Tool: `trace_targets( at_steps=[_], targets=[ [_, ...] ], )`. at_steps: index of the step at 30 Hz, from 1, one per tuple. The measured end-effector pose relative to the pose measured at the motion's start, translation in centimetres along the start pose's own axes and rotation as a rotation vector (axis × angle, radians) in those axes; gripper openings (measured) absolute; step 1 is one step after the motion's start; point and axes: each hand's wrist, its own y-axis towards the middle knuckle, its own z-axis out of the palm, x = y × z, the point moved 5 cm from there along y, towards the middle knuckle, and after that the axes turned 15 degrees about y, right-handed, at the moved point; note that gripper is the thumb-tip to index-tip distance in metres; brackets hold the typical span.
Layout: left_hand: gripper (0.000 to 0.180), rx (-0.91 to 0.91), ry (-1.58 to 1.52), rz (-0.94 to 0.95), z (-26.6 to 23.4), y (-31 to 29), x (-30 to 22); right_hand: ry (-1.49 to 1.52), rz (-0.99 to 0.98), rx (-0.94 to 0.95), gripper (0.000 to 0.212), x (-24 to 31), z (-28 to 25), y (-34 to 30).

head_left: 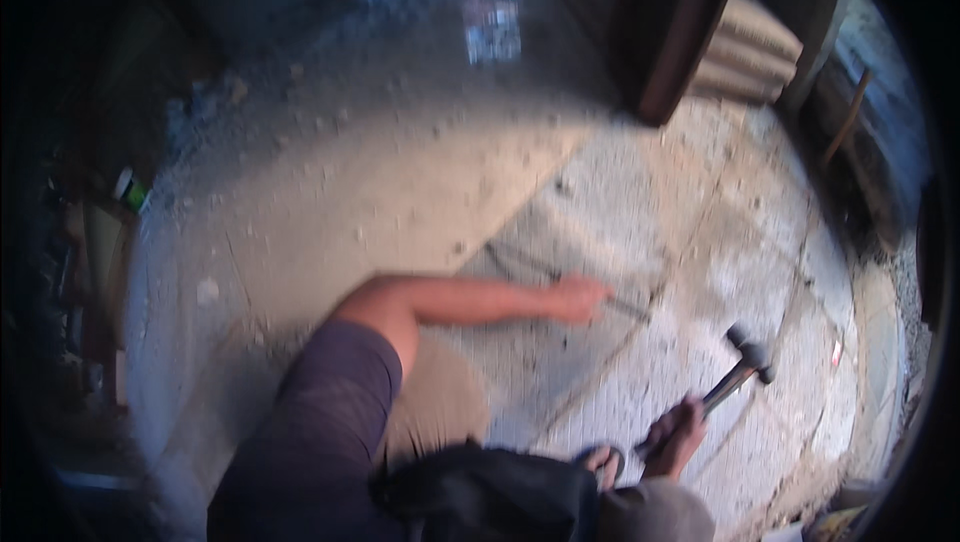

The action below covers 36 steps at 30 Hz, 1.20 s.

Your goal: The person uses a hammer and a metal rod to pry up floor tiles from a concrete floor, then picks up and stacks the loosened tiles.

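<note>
My left arm reaches across the floor, and my left hand [578,299] is closed around a thin metal rod [630,309], which looks like a chisel. Its far end points down to the right, close to a seam between the ridged, pale floor slabs [545,372]; motion blur hides whether it touches. Lower right, my right hand [678,434] grips a hammer [730,384] by its handle. The dark hammer head [750,352] is up and to the right of that hand, apart from the rod.
Dusty floor with scattered rubble [330,172] spreads to the upper left. A dark upright panel [685,32] stands at the far right, beside stacked pale sacks [750,52]. A wooden stick [848,117] leans at the right edge. My sandalled foot [603,462] is below the hands.
</note>
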Motion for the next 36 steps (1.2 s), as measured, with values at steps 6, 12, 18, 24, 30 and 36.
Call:
trace_targets(
  at_steps=[6,12,18,24,30,36],
  targets=[
    [0.057,0.037,0.097,0.022,-0.7,0.1,-1.6,-0.001,0.109,0.025,0.019,-4.8,-0.2,0.3],
    [0.057,-0.011,0.095,-0.003,0.2,-0.1,-1.2,-0.106,0.277,0.090,0.018,-4.9,-0.9,-1.4],
    [0.057,0.022,0.083,0.013,-0.1,0.0,-1.5,0.088,-0.050,0.014,0.021,-0.5,-0.9,1.0],
    [0.059,-0.019,0.116,0.030,0.7,-0.1,-0.8,-0.013,0.321,0.085,0.014,-6.9,0.5,-0.8],
    [0.060,0.013,0.086,-0.011,1.0,0.1,-0.4,-0.043,0.223,0.032,0.017,-4.2,-1.1,-1.3],
    [0.064,0.038,0.085,0.009,0.1,-0.1,-1.0,0.234,-0.172,-0.061,0.026,1.0,-1.0,1.5]
  ],
)
